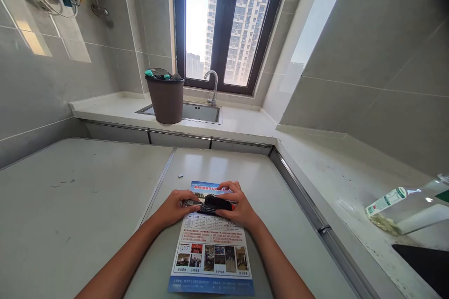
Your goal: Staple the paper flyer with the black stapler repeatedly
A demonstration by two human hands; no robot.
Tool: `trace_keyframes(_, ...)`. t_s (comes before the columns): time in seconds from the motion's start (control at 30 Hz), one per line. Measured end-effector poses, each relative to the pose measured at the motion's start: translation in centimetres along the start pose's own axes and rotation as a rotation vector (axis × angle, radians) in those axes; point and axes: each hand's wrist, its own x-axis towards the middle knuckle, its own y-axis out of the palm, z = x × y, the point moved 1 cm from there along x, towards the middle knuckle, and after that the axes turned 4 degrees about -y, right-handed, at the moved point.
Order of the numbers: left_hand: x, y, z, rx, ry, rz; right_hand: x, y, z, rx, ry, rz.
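Note:
A black stapler [218, 202] is held just over a printed leaflet [213, 236] with blue bands and photos. My right hand [236, 205] is closed around the stapler's right end, thumb on the near side and fingers on the far side. My left hand [179, 205] pinches at the left end, where a silver metal part [191, 202] shows between thumb and fingers. Whether this part is joined to the stapler or loose, I cannot tell. Beyond the leaflet's top left corner lies a small pale strip [180, 176] on the white table [98, 205].
A brown bin [166, 100] with bags and green-topped items stands on the counter [242, 121], partly in front of the steel sink [201, 112] and its tap [212, 86]. To the right, a clear bottle [410, 210] lies on the side counter near a dark flat object [421, 266].

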Motion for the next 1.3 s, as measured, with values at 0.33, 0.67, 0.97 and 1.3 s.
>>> trace_keyframes(0.33, 0.3, 1.8, -0.6, -0.507, -0.188, -0.189, -0.1, 0.0, 0.6, 0.381, 0.285, -0.045)
trace_keyframes(0.67, 1.0, 1.8, -0.1, -1.218, -0.377, -0.152, 0.0, 1.0, 1.5, -0.249, -0.231, -0.067)
trace_keyframes(0.97, 0.8, 1.7, 0.9, -1.385, -0.495, -0.098, -0.2, 1.2, 3.4, -0.548, -0.357, 0.026)
trace_keyframes(1.3, 1.0, 1.5, 1.2, -1.3, -0.491, -0.125, -0.1, 1.4, 3.6, -0.58, -0.32, -0.088)
